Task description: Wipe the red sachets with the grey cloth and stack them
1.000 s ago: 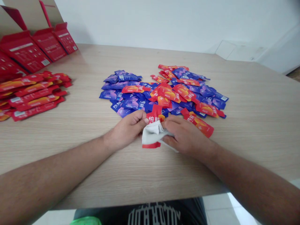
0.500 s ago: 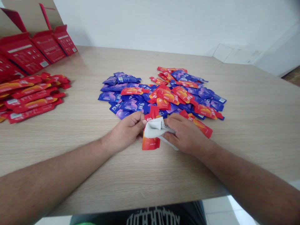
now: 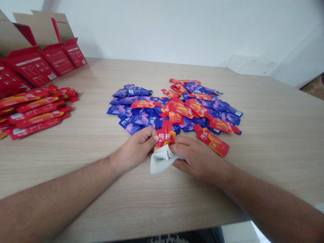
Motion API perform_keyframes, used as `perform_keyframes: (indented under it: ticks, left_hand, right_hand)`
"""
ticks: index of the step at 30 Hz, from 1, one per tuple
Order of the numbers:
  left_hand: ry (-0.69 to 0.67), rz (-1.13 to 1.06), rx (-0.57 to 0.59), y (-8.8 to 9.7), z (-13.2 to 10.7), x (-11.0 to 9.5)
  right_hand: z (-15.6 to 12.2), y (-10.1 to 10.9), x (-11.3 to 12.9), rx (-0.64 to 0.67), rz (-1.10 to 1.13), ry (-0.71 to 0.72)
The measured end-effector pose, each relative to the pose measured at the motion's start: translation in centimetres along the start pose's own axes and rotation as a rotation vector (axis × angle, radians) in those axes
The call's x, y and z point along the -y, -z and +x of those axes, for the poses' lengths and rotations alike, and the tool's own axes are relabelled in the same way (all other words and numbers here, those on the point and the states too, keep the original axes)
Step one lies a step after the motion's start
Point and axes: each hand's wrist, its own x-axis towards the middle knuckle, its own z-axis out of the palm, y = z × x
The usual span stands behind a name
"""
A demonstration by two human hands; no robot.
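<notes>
Wiping appears unfinished: at frame centre, left hand [image 3: 140, 143] pinches glossy red-orange pouch [image 3: 165, 136]; right hand [image 3: 194, 156] grips folded white cloth [image 3: 160, 161].

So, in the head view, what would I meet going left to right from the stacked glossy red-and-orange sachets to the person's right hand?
Stacked glossy red-and-orange sachets → bare left hand → folded whitish cloth → bare right hand.

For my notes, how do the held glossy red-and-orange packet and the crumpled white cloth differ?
The glossy red-and-orange packet bears white characters; the crumpled white cloth looks plain. The left hand pinches the packet; the right hand grips the cloth. The cloth is in front, hiding the packet's lower part. Both are hand-held.
</notes>
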Motion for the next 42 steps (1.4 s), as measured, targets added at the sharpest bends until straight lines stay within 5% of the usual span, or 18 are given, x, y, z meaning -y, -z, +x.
perform_keyframes:
  ticks: [4,9,14,19,24,29,34,39,42]
  left_hand:
    - [0.002,-0.031,-0.008,0.00,0.01,0.07]
    - [-0.005,-0.001,-0.004,0.06,0.07,0.18]
    - [0.003,-0.050,-0.020,-0.09,0.05,0.10]
    - [0.005,-0.019,-0.009,-0.16,-0.05,-0.09]
    - [0.012,-0.030,-0.029,-0.24,-0.12,-0.31]
    - [-0.008,-0.002,-0.005,-0.04,-0.01,0.02]
    - [0.001,-0.028,-0.027,-0.08,0.01,0.14]
    - [-0.022,0.009,-0.027,-0.01,0.00,0.17]
    - [-0.021,0.006,-0.020,-0.03,-0.03,0.07]
  right_hand:
    - [-0.03,0.02,-0.12,-0.113,-0.006,-0.117]
    - [0.02,0.05,0.14,0.033,-0.002,0.025]
    - [0.02,0.01,-0.22,-0.111,-0.009,-0.111]
    - [0.02,-0.03,-0.16,0.015,-0.008,0.031]
    - [0.07,-0.11,-0.38,-0.110,-0.008,-0.108]
    - [0.13,-0.08,0.03,0.031,0.003,0.025]
    - [0.21,0.00,-0.36,-0.108,-0.003,-0.129]
    - [0.03,-0.05,-0.14,0.010,0.000,0.010]
    - [-0.01,-0.05,-0.28,-0.070,-0.005,-0.073]
